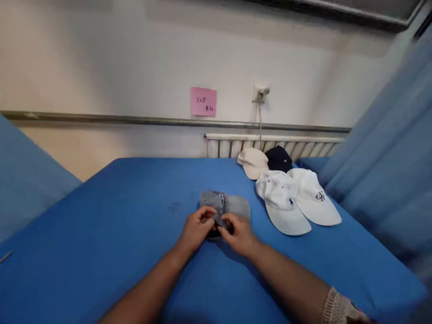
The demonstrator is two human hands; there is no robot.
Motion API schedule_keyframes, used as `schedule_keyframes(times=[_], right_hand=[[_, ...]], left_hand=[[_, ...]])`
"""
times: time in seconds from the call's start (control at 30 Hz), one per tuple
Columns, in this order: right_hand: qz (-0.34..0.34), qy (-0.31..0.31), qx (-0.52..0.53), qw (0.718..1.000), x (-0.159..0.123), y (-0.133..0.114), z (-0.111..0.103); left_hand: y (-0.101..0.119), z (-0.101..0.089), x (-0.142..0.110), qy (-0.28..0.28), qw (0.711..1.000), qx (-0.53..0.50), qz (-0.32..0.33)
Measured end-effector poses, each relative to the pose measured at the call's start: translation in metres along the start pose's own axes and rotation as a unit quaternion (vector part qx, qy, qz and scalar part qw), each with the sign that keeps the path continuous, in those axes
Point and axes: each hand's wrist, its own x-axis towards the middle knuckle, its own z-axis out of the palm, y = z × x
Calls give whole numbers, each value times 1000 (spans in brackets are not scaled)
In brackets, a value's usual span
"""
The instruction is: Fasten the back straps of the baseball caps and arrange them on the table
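Observation:
A grey baseball cap (237,205) lies on the blue sheet in front of me, its brim to the right. Both of my hands are at its near side. My left hand (200,225) pinches one end of the cap's dark grey strap, and my right hand (239,233) pinches the other end close beside it. The strap is raised between the fingertips. My fingers cover part of the cap, and the strap's fastening is too small to make out.
Right of the grey cap lie two white caps (280,202), overlapping. Behind them sit a beige cap (253,161) and a navy cap (278,158). Blue curtains (388,148) hang at both sides. A metal rail (135,119) and a radiator (286,138) run along the wall.

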Motion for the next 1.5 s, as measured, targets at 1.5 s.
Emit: schedule_keyframes(times=[1.5], right_hand=[[123, -24, 297, 947, 5, 17, 12]], left_hand=[[-2, -28, 13, 49, 981, 189, 19]])
